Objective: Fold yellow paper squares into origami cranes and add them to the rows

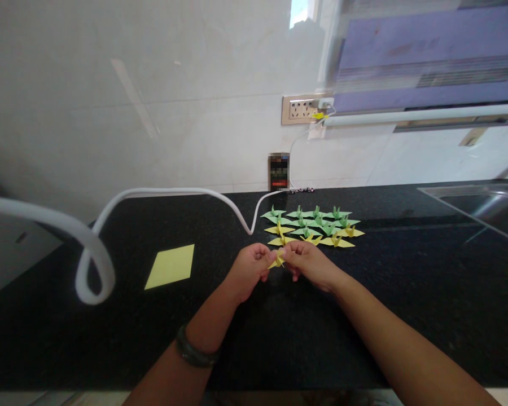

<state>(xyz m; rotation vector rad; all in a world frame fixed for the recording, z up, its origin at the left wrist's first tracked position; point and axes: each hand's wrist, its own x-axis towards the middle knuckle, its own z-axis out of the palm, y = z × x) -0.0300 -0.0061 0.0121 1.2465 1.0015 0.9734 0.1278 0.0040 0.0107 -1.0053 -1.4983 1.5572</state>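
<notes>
My left hand (250, 266) and my right hand (308, 261) meet over the black counter (364, 316), both pinched on one small yellow folded paper piece (278, 260) held between them just above the surface. A dark band sits on my left wrist. Just beyond my hands lies a cluster of several finished green and yellow paper cranes (315, 227), laid out in rows. A flat yellow paper square (171, 265) rests on the counter to the left of my left hand.
A thick white cable (88, 248) loops across the left of the counter toward a phone (278, 172) leaning on the wall. A wall socket (307, 109) with a plugged charger is above it. A steel sink (486, 206) is at the right.
</notes>
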